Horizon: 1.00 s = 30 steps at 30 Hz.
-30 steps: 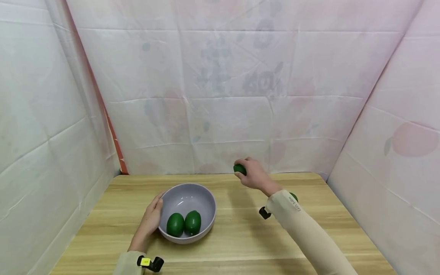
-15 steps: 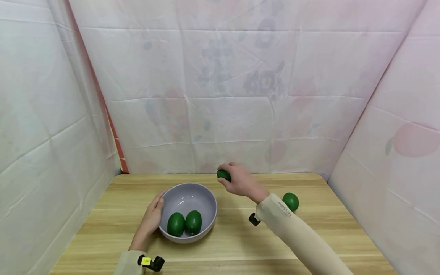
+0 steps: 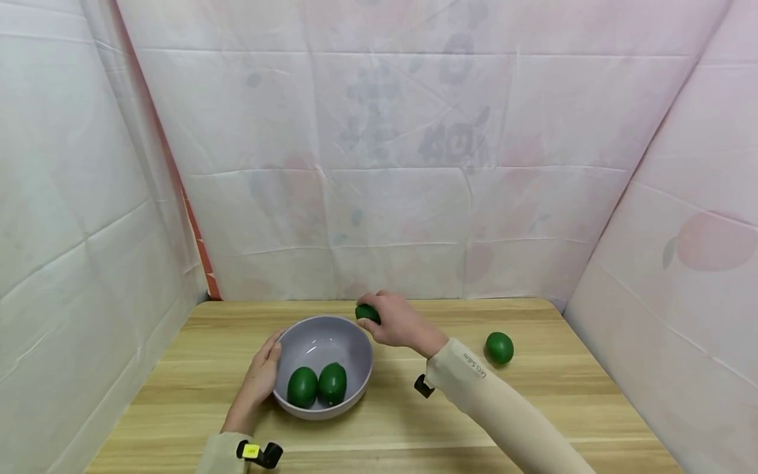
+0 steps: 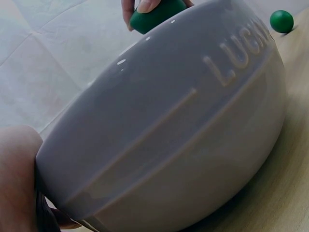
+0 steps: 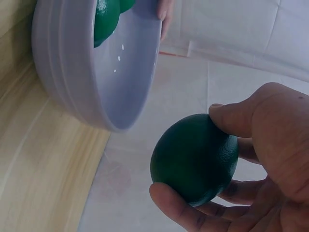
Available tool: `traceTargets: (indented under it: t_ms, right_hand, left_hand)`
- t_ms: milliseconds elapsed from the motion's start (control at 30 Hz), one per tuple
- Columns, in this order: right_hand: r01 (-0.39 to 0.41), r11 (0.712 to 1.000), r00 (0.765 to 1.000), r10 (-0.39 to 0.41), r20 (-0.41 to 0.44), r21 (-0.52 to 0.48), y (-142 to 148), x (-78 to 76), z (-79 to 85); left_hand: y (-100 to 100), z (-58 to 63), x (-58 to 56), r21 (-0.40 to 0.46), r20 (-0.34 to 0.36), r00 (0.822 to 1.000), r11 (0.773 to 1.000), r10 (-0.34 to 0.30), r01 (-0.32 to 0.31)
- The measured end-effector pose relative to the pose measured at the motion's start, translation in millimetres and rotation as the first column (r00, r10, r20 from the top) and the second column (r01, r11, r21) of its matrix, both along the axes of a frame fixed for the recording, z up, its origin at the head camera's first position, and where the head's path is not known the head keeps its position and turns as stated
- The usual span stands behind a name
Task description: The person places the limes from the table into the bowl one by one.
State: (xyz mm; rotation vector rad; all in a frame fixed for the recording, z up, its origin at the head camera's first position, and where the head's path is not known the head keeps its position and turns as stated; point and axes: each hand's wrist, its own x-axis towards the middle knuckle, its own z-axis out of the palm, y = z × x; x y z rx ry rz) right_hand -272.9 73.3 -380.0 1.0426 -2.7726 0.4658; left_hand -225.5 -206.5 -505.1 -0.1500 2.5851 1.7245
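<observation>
A greyish-purple bowl [image 3: 322, 336] stands on the table with two green limes [image 3: 303, 387] lying side by side in it. My left hand [image 3: 264, 368] grips the bowl at its left rim; in the left wrist view the bowl's wall, with raised letters, fills most of the picture. Between the thumb and fingers of my right hand [image 3: 398, 321] is another lime [image 5: 194, 159], held in the air just beyond the bowl's far right rim. One more lime [image 3: 499, 347] lies on the table to the right, apart from both hands.
The wooden table [image 3: 438, 434] is bounded at the back and sides by pale printed sheets [image 3: 391, 197]. My right forearm in its beige sleeve [image 3: 503, 408] crosses the table's right half. A small black camera [image 3: 424, 386] sits at the right wrist.
My right hand has moved left and a little nearer with its lime, up to the bowl. The lime on the right, mostly covered by the sleeve before, now shows fully. The left hand stays put.
</observation>
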Motion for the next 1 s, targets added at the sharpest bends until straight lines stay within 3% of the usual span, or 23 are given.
traceTargets:
  t_ms: [400,1000]
  right_hand:
    - [-0.046,0.999,0.997,0.045,0.066,0.008,-18,6.1,-4.0]
    - [-0.071,0.996,0.994,0.067,0.085,0.044,-33,6.5,-15.9]
  left_hand:
    - [1,-2.9,0.9,-0.008,-0.002,1.0,1.0,0.0,0.0]
    - [1,-5.4,0.3,-0.017,-0.013,1.0,1.0,0.0,-0.001]
